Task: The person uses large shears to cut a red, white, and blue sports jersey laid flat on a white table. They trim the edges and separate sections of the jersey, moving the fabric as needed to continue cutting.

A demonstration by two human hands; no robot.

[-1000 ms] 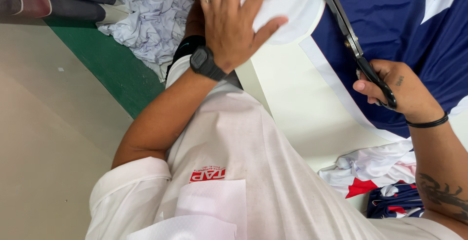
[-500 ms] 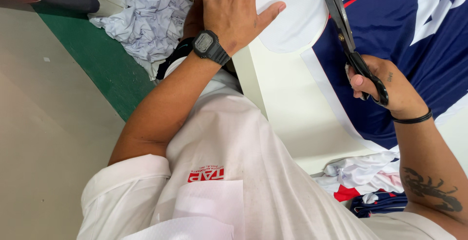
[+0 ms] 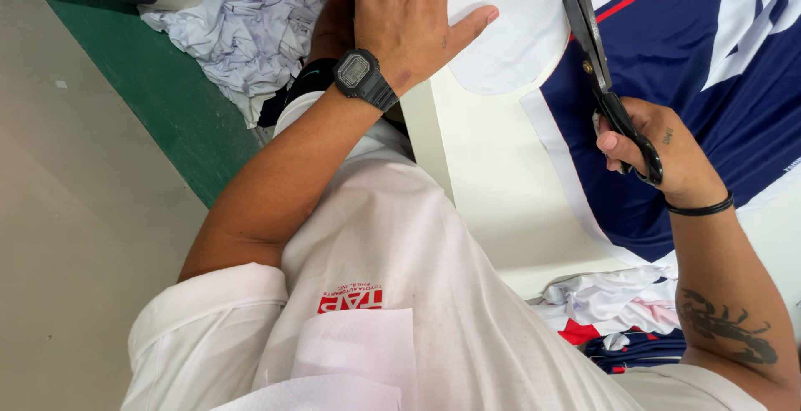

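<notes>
Head view: since the earlier frame the navy, white and red printed fabric sheet (image 3: 717,85) fills more of the picture. On its white cut-out edge, the left hand (image 3: 409,19) presses flat, fingers spread, holding nothing. Right of that, the right hand (image 3: 659,148) is closed through the handles of black-handled steel scissors (image 3: 596,60), blades on the sheet's edge.

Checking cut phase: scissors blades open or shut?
Cannot tell for sure. The scissors look nearly shut, one dark strip running off the top edge; the tips are out of frame. The right hand grips the handles over the blue fabric.
</notes>
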